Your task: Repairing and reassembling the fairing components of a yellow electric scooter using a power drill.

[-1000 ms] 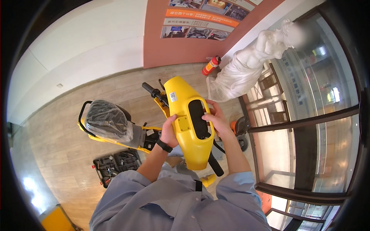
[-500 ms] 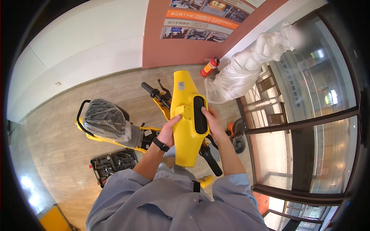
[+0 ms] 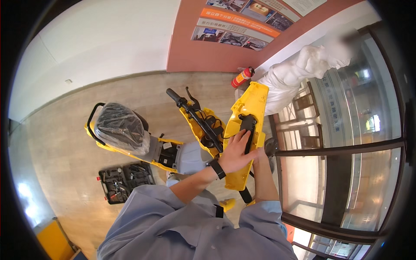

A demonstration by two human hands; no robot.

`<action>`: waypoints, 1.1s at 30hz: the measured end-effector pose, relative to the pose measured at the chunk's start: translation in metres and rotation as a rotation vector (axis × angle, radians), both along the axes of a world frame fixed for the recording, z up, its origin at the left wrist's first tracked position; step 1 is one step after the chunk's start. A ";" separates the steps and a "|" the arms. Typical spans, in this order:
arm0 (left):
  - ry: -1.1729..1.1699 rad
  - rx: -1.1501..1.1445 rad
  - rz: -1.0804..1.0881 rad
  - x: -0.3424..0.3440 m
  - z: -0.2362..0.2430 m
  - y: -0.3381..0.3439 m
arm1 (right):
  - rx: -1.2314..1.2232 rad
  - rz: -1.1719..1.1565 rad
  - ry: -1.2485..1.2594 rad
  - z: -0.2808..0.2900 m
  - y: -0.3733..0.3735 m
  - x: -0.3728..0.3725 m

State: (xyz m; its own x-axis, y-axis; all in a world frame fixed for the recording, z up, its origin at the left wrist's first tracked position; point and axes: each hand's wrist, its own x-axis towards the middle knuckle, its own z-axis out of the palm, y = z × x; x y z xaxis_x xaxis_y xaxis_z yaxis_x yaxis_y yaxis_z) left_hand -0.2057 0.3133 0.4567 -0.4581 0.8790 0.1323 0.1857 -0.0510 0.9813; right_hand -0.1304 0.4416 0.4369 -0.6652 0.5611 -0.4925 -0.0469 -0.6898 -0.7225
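A yellow plastic handlebar cover is tilted with its hollow inner side showing, and a long black insert sits in its middle. My left hand, with a black band on the wrist, lies over the inside with its fingers stretched onto that insert. At the cover's right edge my right hand is closed on it; most of its fingers are hidden behind the cover. Just left of the cover are the bare black handlebar and exposed cables of a yellow electric scooter.
The scooter's plastic-wrapped seat is at the left, with an uncovered compartment before it. An open tool case lies on the floor. A red fire extinguisher and a white statue stand beyond, near glass panels.
The cover has been turned over from its outer to its inner side and moved right, uncovering the handlebar. My left hand has shifted onto the black insert.
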 end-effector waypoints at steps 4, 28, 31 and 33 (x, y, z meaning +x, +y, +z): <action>0.104 -0.021 0.036 0.018 -0.005 -0.003 | -0.001 0.003 -0.010 0.004 0.011 0.001; 0.477 -0.078 0.012 -0.008 -0.012 -0.039 | -0.140 -0.120 0.090 0.004 -0.009 0.019; 0.524 -0.097 -0.051 -0.005 -0.018 -0.036 | -0.153 -0.141 0.112 0.004 -0.013 0.020; 0.569 -0.104 -0.055 -0.004 -0.020 -0.036 | -0.165 -0.152 0.134 0.003 -0.016 0.019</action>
